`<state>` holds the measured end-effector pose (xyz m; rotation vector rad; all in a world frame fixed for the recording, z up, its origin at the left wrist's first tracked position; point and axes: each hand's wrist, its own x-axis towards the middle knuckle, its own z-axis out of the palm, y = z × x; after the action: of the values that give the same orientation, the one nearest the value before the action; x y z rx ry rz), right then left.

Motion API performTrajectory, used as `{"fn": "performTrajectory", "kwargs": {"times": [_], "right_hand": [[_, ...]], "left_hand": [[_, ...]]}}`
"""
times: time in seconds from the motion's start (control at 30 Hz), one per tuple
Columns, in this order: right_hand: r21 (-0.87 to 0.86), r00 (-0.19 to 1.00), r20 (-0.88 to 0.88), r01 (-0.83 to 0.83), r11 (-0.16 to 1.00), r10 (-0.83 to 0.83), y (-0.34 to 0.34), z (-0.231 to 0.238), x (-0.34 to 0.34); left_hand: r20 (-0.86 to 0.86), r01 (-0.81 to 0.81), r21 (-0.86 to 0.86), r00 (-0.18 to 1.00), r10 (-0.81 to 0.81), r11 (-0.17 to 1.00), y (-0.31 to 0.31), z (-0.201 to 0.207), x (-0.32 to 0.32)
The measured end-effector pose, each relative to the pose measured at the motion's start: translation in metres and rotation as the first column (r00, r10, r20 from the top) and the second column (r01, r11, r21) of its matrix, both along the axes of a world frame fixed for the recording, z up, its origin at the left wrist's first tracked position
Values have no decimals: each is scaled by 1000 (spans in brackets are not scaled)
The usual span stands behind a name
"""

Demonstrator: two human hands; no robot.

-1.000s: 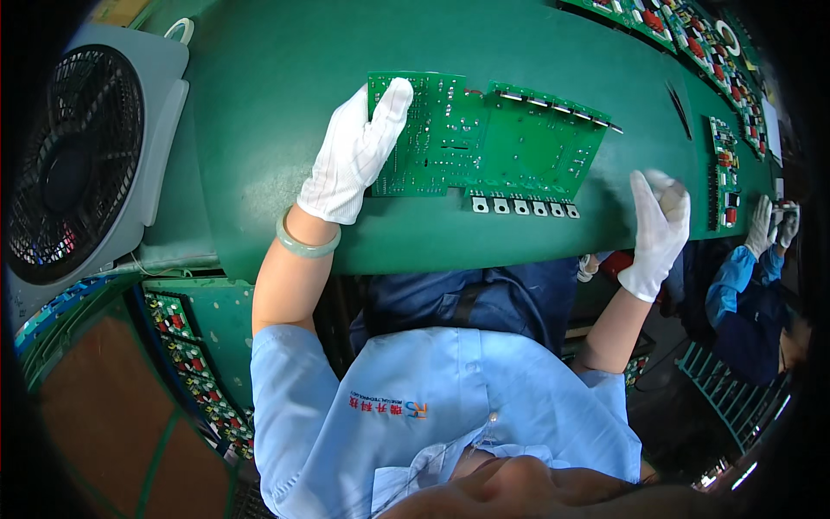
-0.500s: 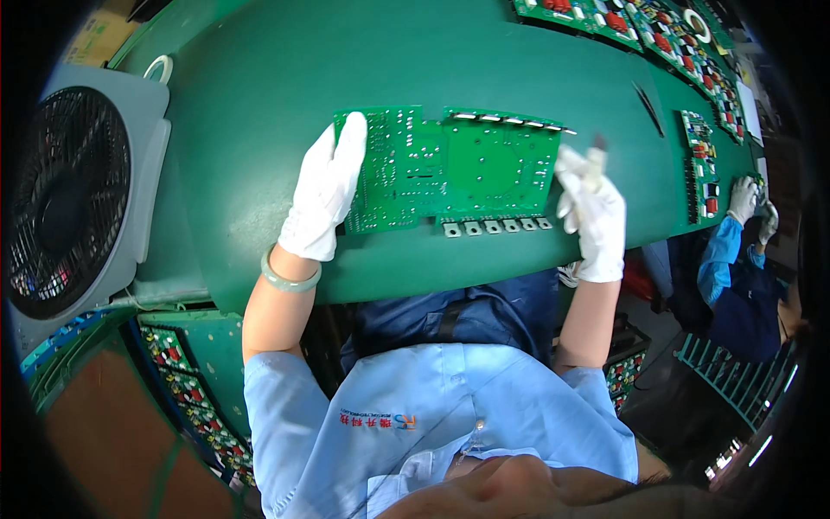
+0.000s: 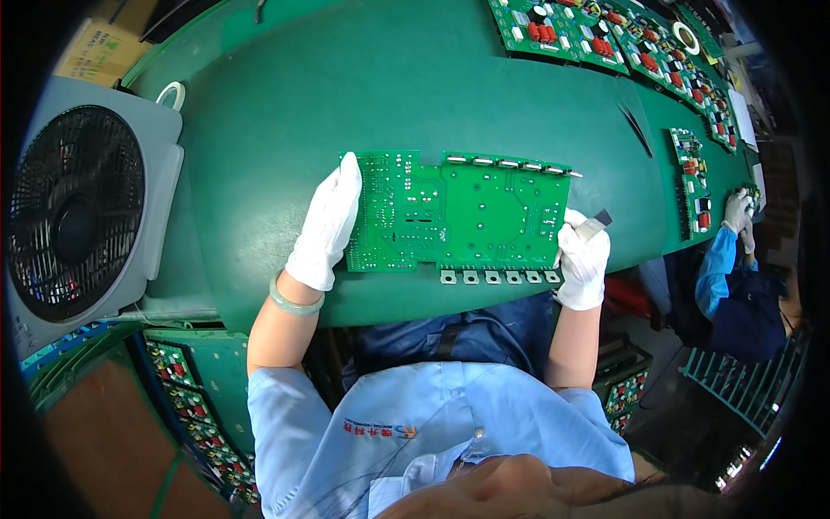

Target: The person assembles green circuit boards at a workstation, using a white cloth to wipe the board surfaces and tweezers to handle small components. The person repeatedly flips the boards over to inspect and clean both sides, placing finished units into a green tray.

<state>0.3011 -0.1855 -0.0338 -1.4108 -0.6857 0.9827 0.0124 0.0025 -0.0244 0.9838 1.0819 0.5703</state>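
A green circuit board [image 3: 484, 203] is held with its solder side toward me. A row of metal-tabbed components [image 3: 493, 277] sticks out along its near edge, with a similar row along the far edge. My gloved left hand [image 3: 325, 227] is closed on the board's left edge, its fingers straight and pressed together. At the right edge is my gloved right hand [image 3: 584, 264], closed around a small flat brush-like tool [image 3: 594, 226] with a pale body and dark tip. Its fingertips meet the board's right edge; whether they also grip the board is hard to tell.
A grey fan [image 3: 82, 208] stands at the left beside a white tape roll [image 3: 171, 95]. Several populated boards [image 3: 605, 48] lie at the far right, near black tweezers [image 3: 635, 130] and another board [image 3: 692, 182]. A co-worker's gloved hands [image 3: 739, 212] are farther right.
The board has come nearer to me, along with my left hand. My right hand, apart from the board before, has moved in against its right edge with the brush-like tool.
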Motion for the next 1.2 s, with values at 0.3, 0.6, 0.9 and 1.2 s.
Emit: {"fn": "performTrajectory", "kwargs": {"times": [0.3, 0.6, 0.9, 1.2], "right_hand": [[121, 999, -47, -2, 993, 8, -2, -21, 15], [59, 996, -61, 67, 996, -63, -2, -18, 10], [91, 998, -26, 54, 994, -52, 1, -10, 4], [83, 996, -64, 66, 994, -61, -2, -16, 6]], "left_hand": [[294, 3, -112, 955, 31, 994, -7, 10, -4], [593, 115, 75, 793, -137, 990, -4, -11, -18], [529, 37, 4, 848, -33, 999, -10, -6, -18], [588, 147, 101, 789, -178, 984, -1, -15, -24]]}}
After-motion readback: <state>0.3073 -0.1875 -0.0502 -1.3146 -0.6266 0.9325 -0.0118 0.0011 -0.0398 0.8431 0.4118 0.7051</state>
